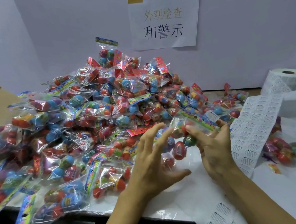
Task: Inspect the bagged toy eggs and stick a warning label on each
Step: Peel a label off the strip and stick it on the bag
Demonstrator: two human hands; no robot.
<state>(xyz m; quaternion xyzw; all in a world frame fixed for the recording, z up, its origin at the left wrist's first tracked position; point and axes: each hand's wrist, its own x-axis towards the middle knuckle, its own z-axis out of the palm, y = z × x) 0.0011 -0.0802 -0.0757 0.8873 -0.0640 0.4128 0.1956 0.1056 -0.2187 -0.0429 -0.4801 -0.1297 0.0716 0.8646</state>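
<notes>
Holding one bag of toy eggs (190, 125) in my right hand (213, 147), fingers curled; left hand (154, 158) spread, empty. Likely light, crinkly, slippery film; grip header card.

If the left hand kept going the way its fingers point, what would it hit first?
Probably the bag of toy eggs that the right hand holds: the left hand, fingers spread, points up-right at it. Depth is unclear.

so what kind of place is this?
Likely a factory packing or inspection station: a big pile of bagged toy eggs, a roll of warning labels, and a printed station sign on the wall.
</notes>
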